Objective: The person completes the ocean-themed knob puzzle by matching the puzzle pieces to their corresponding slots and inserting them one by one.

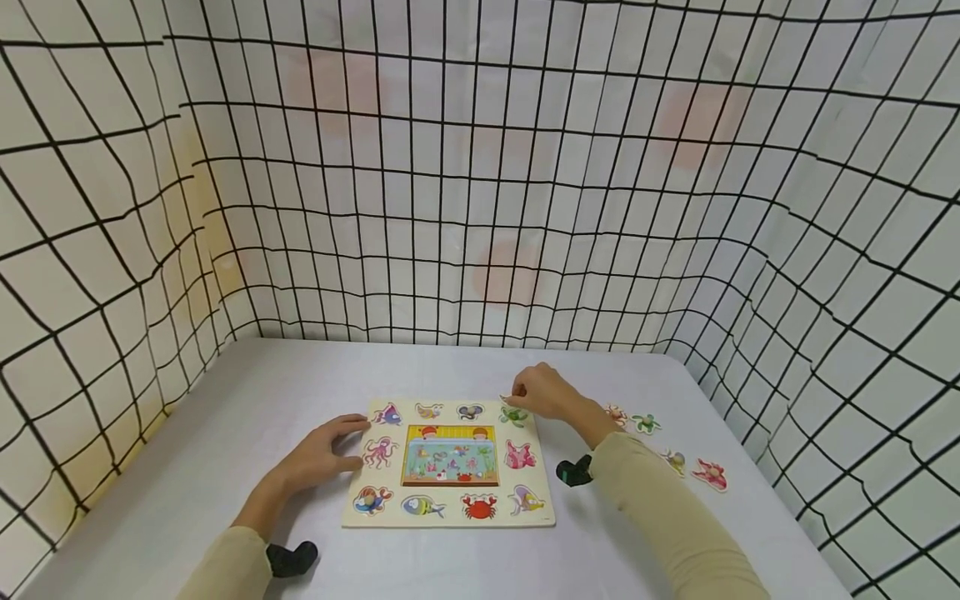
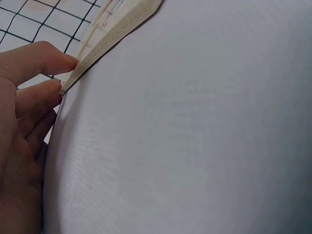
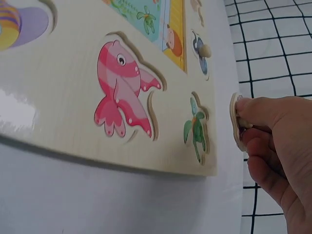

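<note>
A wooden peg puzzle board with sea-animal shapes lies flat on the table. My left hand touches its left edge, thumb and index finger apart; in the left wrist view the fingertips meet the board's side. Past the far right corner, my right hand pinches a thin wooden puzzle piece, held edge-on beside the board, so its picture is hidden. Nearest to it is the green turtle recess. The pink fish recess has no piece in it, while a knobbed piece sits along the far edge.
Several loose puzzle pieces lie right of the board, among them a green one and a pink one. Black wrist devices are worn on both arms. White walls with black grid netting enclose the table.
</note>
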`<state>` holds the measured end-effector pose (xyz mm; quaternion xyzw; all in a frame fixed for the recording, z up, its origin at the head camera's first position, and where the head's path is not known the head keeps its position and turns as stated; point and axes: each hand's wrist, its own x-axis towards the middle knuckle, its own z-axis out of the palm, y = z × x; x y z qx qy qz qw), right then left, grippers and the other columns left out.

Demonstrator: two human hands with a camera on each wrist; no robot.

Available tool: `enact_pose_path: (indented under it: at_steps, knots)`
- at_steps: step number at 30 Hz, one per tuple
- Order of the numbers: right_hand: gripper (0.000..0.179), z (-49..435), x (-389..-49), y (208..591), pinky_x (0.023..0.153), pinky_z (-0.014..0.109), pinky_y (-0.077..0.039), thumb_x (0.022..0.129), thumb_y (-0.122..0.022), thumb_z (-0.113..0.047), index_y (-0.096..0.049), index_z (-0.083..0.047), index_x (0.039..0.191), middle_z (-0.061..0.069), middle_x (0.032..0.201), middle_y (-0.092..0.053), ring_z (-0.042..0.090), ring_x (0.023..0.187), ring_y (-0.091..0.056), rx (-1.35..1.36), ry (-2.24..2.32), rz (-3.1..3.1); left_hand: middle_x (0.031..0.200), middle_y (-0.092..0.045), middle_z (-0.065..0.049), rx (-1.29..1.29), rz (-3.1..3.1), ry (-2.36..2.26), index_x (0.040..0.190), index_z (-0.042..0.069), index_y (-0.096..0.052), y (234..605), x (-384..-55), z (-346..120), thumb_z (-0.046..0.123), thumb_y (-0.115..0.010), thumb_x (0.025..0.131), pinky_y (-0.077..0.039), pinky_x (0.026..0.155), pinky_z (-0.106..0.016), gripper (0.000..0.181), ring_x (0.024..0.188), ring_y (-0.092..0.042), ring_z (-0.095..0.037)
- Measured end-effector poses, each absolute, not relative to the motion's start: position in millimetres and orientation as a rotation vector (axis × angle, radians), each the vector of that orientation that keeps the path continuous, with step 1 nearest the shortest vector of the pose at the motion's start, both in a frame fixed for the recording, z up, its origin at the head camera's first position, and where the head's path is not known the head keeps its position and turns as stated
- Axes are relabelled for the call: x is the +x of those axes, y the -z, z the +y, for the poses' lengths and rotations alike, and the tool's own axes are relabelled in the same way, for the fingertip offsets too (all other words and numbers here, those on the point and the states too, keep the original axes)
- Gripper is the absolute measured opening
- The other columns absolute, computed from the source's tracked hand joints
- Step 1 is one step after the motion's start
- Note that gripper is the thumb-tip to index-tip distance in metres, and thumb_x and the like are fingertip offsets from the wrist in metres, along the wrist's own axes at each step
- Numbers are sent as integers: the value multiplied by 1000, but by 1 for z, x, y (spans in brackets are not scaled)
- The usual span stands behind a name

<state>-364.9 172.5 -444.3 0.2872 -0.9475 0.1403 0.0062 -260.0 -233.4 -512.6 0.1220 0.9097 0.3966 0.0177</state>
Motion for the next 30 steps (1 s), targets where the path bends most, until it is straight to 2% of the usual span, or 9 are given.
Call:
enact_pose_path:
  at_steps: [22, 30]
  knots:
    - [21, 133, -371, 451, 62, 25, -53, 97, -75, -31, -79, -12, 89, -9, 76, -65, 8, 68, -58, 954, -479, -2973, 156, -44, -20, 381, 2825, -1220, 144, 3, -59, 509, -259, -234, 22, -81, 83, -24, 116, -69, 68, 147, -31, -48]
    - [22, 111, -372, 455, 60, 24, -49, 97, -75, -34, -79, -15, 87, -11, 74, -64, 8, 66, -56, 971, -474, -3007, 156, -44, -20, 386, 2807, -1234, 144, 4, -59, 508, -258, -234, 22, -82, 83, -23, 116, -69, 68, 147, -30, -48]
